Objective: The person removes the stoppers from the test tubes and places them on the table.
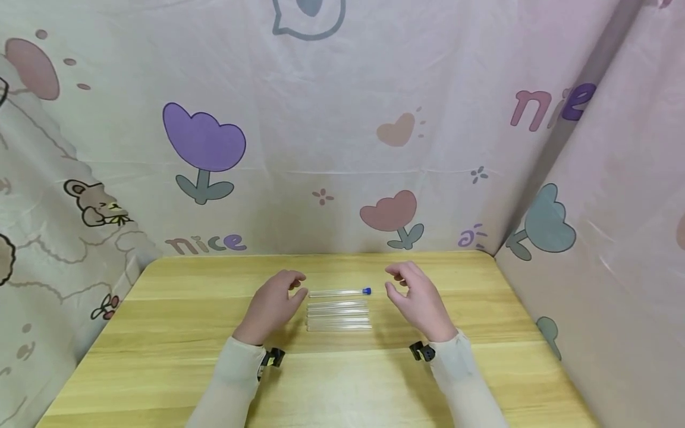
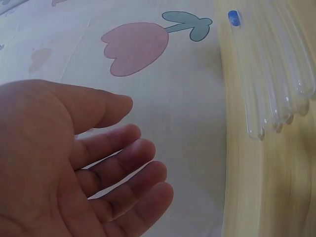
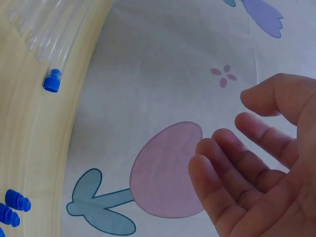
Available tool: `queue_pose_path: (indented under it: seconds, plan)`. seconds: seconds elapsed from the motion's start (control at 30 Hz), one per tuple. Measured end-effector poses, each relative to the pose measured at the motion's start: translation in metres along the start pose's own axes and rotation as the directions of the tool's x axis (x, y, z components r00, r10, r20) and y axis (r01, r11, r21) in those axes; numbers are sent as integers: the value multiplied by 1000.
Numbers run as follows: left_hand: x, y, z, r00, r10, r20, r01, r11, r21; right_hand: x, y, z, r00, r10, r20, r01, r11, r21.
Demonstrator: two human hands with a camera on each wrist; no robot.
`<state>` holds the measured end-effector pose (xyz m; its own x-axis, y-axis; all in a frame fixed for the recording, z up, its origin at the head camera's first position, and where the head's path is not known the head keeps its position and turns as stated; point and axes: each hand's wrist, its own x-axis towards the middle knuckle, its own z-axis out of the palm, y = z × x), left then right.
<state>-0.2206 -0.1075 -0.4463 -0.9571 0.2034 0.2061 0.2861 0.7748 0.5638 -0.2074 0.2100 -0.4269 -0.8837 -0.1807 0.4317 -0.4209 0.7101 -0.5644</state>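
Observation:
A clear test tube (image 1: pixel 338 293) with a blue stopper (image 1: pixel 367 291) lies sideways on the table, its stoppered end to the right. Several clear tubes without stoppers (image 1: pixel 338 316) lie parallel to it, nearer the person. My left hand (image 1: pixel 272 304) is just left of the tubes' rounded ends, fingers loosely bent, holding nothing. On the other side, my right hand (image 1: pixel 420 302) is held apart from the tubes, also relaxed and holding nothing. In the right wrist view, several loose blue stoppers (image 3: pixel 18 200) lie at the lower left; in the head view they cannot be seen.
The wooden table (image 1: pixel 342 386) meets a printed cloth (image 1: pixel 299 208) hanging behind it, and more cloth hangs at both sides. Each wrist wears a small black camera mount, such as the left one (image 1: pixel 274 356).

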Motion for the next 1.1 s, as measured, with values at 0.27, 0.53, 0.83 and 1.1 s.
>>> queue_pose_path:
  seconds: [0.27,0.53,0.83,1.1]
  plan:
    - [5,-3,3,999,-2,39,2,1000,18,-6,4,-2,1000,25,-5,-25,1000,-14]
    - [21,-22,22,994,-33,105,23,995,93,-6,2,-1,998,48,36,-49,999,21]
    - [37,-32,36,983,-75,167,63,995,79,-8,-2,4,993,68,99,-71,997,28]
    - [45,-41,46,981,-88,171,75,994,83,-8,-2,4,989,84,124,-94,993,73]
